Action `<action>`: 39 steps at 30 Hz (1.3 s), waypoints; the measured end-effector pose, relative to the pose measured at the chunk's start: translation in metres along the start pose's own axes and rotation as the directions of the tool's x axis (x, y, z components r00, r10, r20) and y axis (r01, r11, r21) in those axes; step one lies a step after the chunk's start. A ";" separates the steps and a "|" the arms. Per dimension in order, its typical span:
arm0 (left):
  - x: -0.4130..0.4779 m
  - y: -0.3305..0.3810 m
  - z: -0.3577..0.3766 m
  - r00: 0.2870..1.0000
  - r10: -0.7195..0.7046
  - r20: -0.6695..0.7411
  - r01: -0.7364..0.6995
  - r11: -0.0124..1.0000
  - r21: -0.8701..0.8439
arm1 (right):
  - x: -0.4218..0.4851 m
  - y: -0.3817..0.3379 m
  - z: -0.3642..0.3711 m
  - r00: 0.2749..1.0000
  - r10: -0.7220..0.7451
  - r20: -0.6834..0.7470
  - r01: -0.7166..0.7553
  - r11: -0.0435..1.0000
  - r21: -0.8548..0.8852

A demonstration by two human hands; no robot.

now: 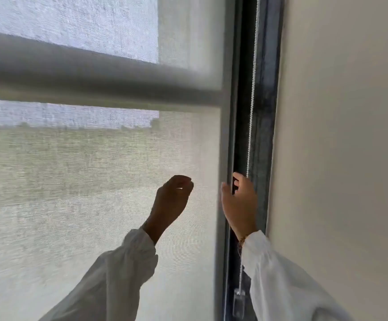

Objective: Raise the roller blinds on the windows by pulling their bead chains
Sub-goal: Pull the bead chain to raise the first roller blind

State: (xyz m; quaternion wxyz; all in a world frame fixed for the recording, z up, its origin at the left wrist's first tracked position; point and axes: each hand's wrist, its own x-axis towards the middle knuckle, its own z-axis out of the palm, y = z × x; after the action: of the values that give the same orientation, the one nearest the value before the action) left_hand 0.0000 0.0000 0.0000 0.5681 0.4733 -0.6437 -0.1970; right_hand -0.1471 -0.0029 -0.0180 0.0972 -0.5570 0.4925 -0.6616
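A pale translucent roller blind [100, 181] hangs down over the window, and the window's horizontal bar shows through it as a dark band. A white bead chain [251, 107] runs down the dark gap between the blind's right edge and the wall. My right hand [240, 205] is at that gap with its fingers curled around the chain, which disappears behind them. The chain reappears lower down [241, 274] and ends at a clear plastic holder [239, 302]. My left hand [172, 200] is raised in front of the blind, loosely curled and holding nothing.
A dark window frame [265, 112] stands upright right of the chain. A plain cream wall [341, 158] fills the right side. Both arms wear white sleeves, and a thin bracelet sits on the right wrist.
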 end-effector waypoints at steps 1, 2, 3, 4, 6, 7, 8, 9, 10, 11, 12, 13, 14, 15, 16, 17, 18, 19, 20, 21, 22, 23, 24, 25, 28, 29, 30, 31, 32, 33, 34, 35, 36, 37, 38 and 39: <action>0.008 -0.003 0.015 0.999 -0.030 0.029 0.032 0.998 -0.059 | 0.011 0.011 -0.002 0.999 0.031 -0.014 -0.031 0.999 -0.016; 0.014 -0.004 0.026 0.997 -0.048 0.065 0.055 0.991 -0.121 | 0.019 0.020 -0.002 0.998 0.055 -0.033 -0.056 0.998 -0.033; 0.021 -0.007 0.040 0.993 -0.062 0.098 0.077 0.985 -0.157 | 0.029 0.033 -0.003 0.995 0.082 -0.054 -0.084 0.996 -0.041; 0.025 -0.006 0.049 0.986 -0.091 0.136 0.117 0.974 -0.192 | 0.037 0.042 -0.005 0.990 0.123 -0.064 -0.125 0.991 -0.040; 0.036 -0.009 0.072 0.976 -0.088 0.198 0.132 0.966 -0.222 | 0.051 0.064 -0.002 0.982 0.177 -0.062 -0.180 0.983 -0.045; 0.043 -0.010 0.081 0.974 -0.078 0.212 0.125 0.967 -0.221 | 0.056 0.072 0.001 0.981 0.185 -0.056 -0.188 0.980 -0.059; 0.051 -0.010 0.089 0.973 -0.065 0.220 0.110 0.974 -0.199 | 0.062 0.077 0.004 0.982 0.184 -0.051 -0.187 0.981 -0.059; 0.059 -0.010 0.097 0.974 -0.050 0.220 0.092 0.979 -0.183 | 0.070 0.083 0.008 0.983 0.177 -0.053 -0.179 0.983 -0.044; 0.067 -0.009 0.103 0.976 -0.039 0.212 0.075 0.983 -0.165 | 0.076 0.088 0.012 0.983 0.171 -0.063 -0.173 0.985 -0.021; 0.075 -0.008 0.109 0.980 -0.024 0.199 0.056 0.986 -0.159 | 0.083 0.091 0.015 0.984 0.158 -0.086 -0.158 0.987 0.002; 0.079 -0.005 0.112 0.983 -0.018 0.185 0.047 0.987 -0.156 | 0.087 0.091 0.016 0.983 0.141 -0.114 -0.140 0.990 0.014; 0.084 -0.003 0.115 0.985 -0.012 0.171 0.041 0.985 -0.165 | 0.092 0.093 0.017 0.983 0.107 -0.147 -0.108 0.994 0.001; 0.089 0.000 0.118 0.987 -0.007 0.162 0.036 0.984 -0.176 | 0.096 0.095 0.017 0.984 0.058 -0.170 -0.065 0.997 -0.038; 0.094 0.001 0.121 0.989 -0.004 0.148 0.032 0.982 -0.188 | 0.098 0.096 0.017 0.983 0.008 -0.182 -0.023 0.997 -0.080; 0.098 0.005 0.123 0.991 0.000 0.134 0.027 0.980 -0.196 | 0.101 0.097 0.016 0.981 -0.035 -0.190 0.014 0.994 -0.111; 0.101 0.008 0.124 0.991 0.013 0.130 0.015 0.977 -0.212 | 0.103 0.098 0.016 0.974 -0.080 -0.210 0.054 0.990 -0.127; 0.105 0.013 0.126 0.992 0.031 0.122 -0.003 0.975 -0.224 | 0.104 0.097 0.016 0.964 -0.113 -0.242 0.082 0.988 -0.133; 0.108 0.017 0.128 0.993 0.051 0.110 -0.024 0.972 -0.234 | 0.104 0.097 0.016 0.950 -0.132 -0.284 0.100 0.987 -0.122; 0.110 0.022 0.130 0.994 0.068 0.091 -0.044 0.968 -0.249 | 0.102 0.095 0.016 0.935 -0.138 -0.327 0.112 0.989 -0.096; 0.111 0.027 0.132 0.994 0.085 0.073 -0.062 0.959 -0.277 | 0.097 0.095 0.015 0.924 -0.137 -0.358 0.127 0.991 -0.051; 0.112 0.032 0.134 0.993 0.100 0.055 -0.078 0.948 -0.310 | 0.090 0.096 0.015 0.926 -0.135 -0.353 0.141 0.990 -0.009; 0.112 0.038 0.135 0.993 0.110 0.050 -0.085 0.931 -0.356 | 0.079 0.098 0.015 0.935 -0.146 -0.322 0.159 0.987 0.013; 0.110 0.043 0.137 0.992 0.116 0.056 -0.084 0.911 -0.404 | 0.066 0.099 0.016 0.938 -0.186 -0.291 0.197 0.980 0.009; 0.108 0.050 0.138 0.990 0.124 0.073 -0.078 0.889 -0.452 | 0.055 0.103 0.016 0.931 -0.246 -0.269 0.253 0.967 -0.008; 0.100 0.069 0.139 0.978 0.146 0.152 -0.033 0.819 -0.573 | 0.040 0.112 0.014 0.909 -0.340 -0.240 0.348 0.937 -0.011; 0.097 0.074 0.138 0.974 0.139 0.177 -0.002 0.791 -0.611 | 0.038 0.114 0.014 0.902 -0.358 -0.242 0.364 0.931 -0.020; 0.096 0.079 0.138 0.973 0.133 0.191 0.025 0.757 -0.653 | 0.035 0.114 0.014 0.894 -0.372 -0.251 0.374 0.926 -0.039; 0.094 0.084 0.136 0.972 0.132 0.194 0.040 0.721 -0.692 | 0.032 0.113 0.012 0.888 -0.385 -0.252 0.383 0.922 -0.062; 0.094 0.089 0.134 0.972 0.136 0.190 0.043 0.695 -0.718 | 0.029 0.112 0.011 0.884 -0.399 -0.245 0.392 0.917 -0.077; 0.093 0.093 0.132 0.971 0.142 0.190 0.044 0.679 -0.733 | 0.024 0.110 0.010 0.882 -0.408 -0.234 0.400 0.913 -0.083; 0.091 0.097 0.130 0.970 0.149 0.190 0.042 0.672 -0.739 | 0.019 0.111 0.009 0.880 -0.416 -0.228 0.407 0.909 -0.090; 0.089 0.099 0.128 0.970 0.158 0.186 0.032 0.676 -0.736 | 0.013 0.112 0.009 0.879 -0.421 -0.225 0.410 0.907 -0.094; 0.087 0.100 0.126 0.970 0.171 0.171 0.006 0.690 -0.724 | 0.008 0.115 0.010 0.881 -0.419 -0.219 0.408 0.908 -0.095; 0.085 0.100 0.125 0.972 0.181 0.147 -0.025 0.708 -0.706 | 0.002 0.118 0.010 0.887 -0.413 -0.207 0.403 0.911 -0.092; 0.083 0.098 0.125 0.976 0.180 0.121 -0.048 0.723 -0.689 | -0.003 0.122 0.009 0.891 -0.411 -0.191 0.400 0.912 -0.095; 0.079 0.097 0.124 0.980 0.174 0.097 -0.062 0.731 -0.679 | -0.008 0.125 0.009 0.899 -0.404 -0.172 0.391 0.915 -0.103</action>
State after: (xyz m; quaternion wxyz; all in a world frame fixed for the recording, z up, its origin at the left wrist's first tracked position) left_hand -0.1438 -0.0550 0.0858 0.6604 0.1777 -0.5998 -0.4154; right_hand -0.1889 -0.0645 -0.1192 -0.1055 -0.5830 0.3969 -0.7011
